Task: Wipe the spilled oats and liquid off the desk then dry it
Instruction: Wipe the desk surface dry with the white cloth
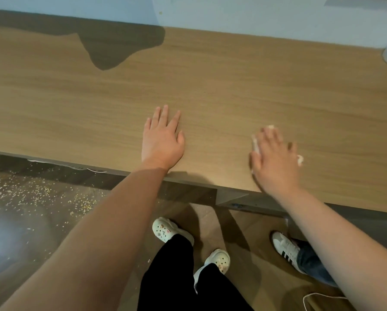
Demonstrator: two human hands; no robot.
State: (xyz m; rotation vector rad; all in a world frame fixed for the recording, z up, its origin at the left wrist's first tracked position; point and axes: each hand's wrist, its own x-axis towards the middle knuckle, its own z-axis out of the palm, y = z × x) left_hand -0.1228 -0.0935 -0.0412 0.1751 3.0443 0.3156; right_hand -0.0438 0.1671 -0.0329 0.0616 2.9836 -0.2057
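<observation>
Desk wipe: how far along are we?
The desk looks free of grains; oats lie scattered on the floor. The right hand presses a white tissue near the front edge, the left hand resting flat alongside. A dark patch, seemingly liquid, sits far left; drying follows.

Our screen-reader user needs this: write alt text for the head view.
A person's right hand presses a white tissue on a wooden desk, left hand flat beside it. A dark patch lies far left; oats litter the floor.
</observation>
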